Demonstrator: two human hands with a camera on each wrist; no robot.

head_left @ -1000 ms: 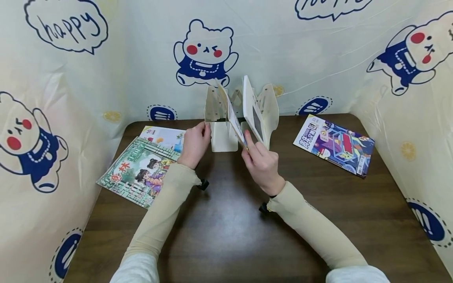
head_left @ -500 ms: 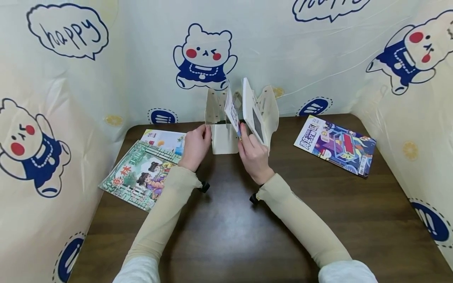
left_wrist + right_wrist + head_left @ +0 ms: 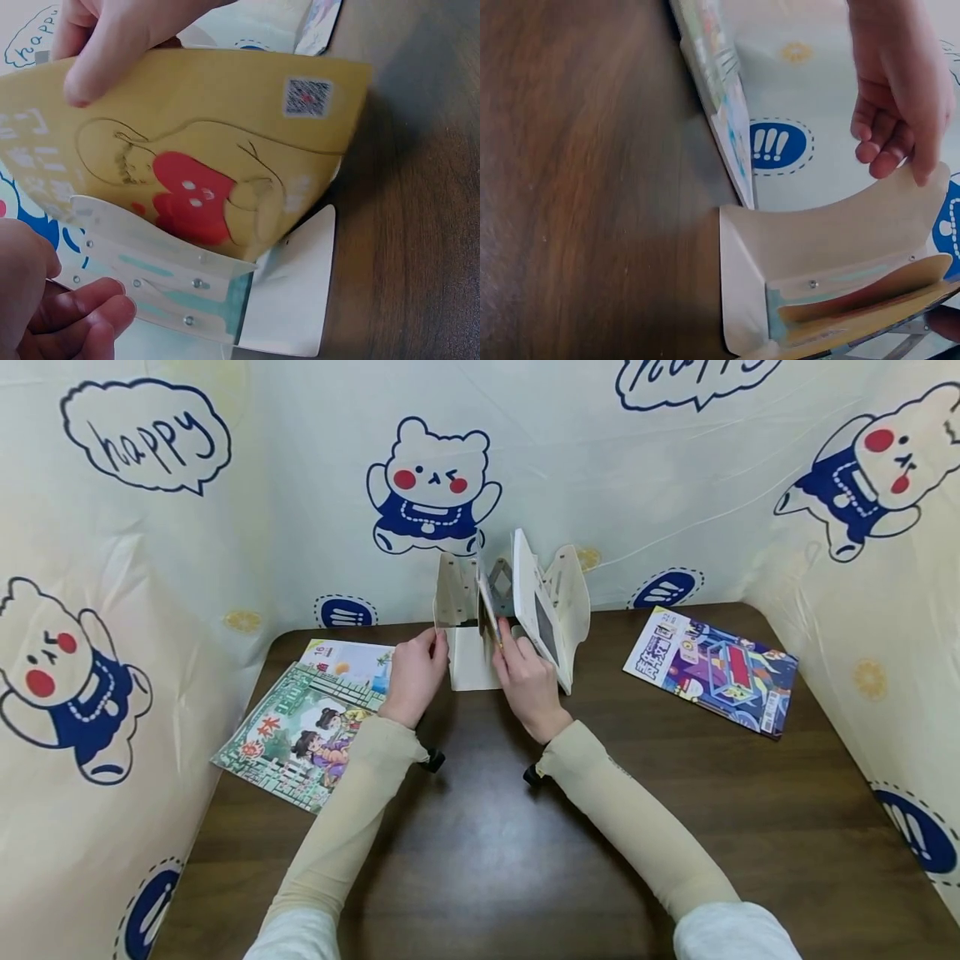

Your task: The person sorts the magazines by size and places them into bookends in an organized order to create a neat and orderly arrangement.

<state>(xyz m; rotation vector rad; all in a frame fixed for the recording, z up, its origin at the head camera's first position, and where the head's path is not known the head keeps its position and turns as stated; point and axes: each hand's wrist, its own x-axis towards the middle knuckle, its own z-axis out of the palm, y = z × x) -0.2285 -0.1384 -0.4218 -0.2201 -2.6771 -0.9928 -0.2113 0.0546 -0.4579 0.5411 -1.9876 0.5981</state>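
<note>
Right hand (image 3: 531, 689) has shifted left; yellow-backed magazine (image 3: 247, 112), cover-out before, now near edge-on between bookend (image 3: 471, 667) left plate (image 3: 452, 589) and white book (image 3: 527, 572). We see right fingers pinching magazine, left hand (image 3: 416, 675) pinching plate edge. Seating underway, we judge.

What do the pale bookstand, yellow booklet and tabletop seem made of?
Bookstand: perhaps painted metal or plastic, smooth and matte; thin bent sheet with small fasteners.
Booklet: probably paper, sheen unclear; thin and printed, with a QR code.
Tabletop: wood or printed laminate, semi-gloss; streaky brown grain, soft reflection.
</note>
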